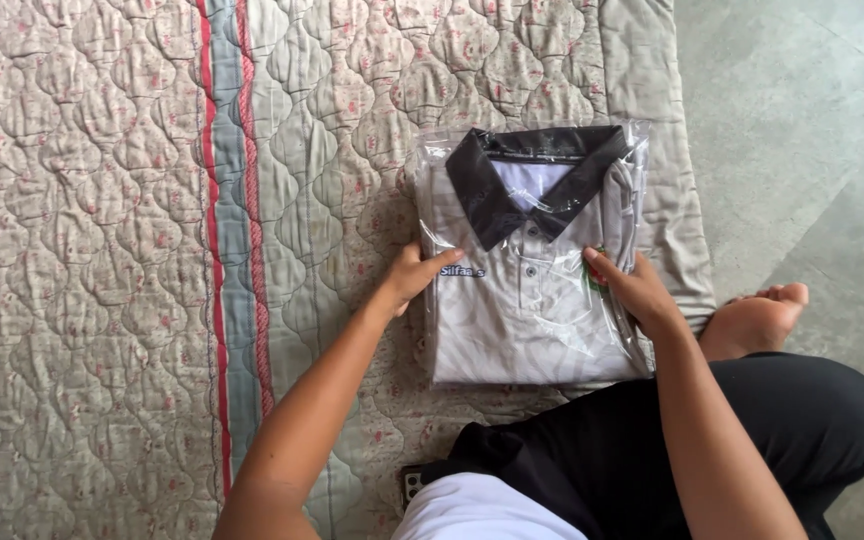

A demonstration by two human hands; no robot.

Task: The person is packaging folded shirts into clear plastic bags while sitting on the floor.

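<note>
The folded grey polo shirt in a clear plastic bag (532, 290) lies on the quilted blanket (102, 250); the left hand (414, 276) grips its left edge, the right hand (634, 290) its right edge

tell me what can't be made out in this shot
Head view only:
- Shirt back and sleeves: folded under, inside the clear bag.
- Left hand and right hand fingers: partly tucked at the bag's sides.
- Dark object by the knee: mostly covered by clothing.
</note>
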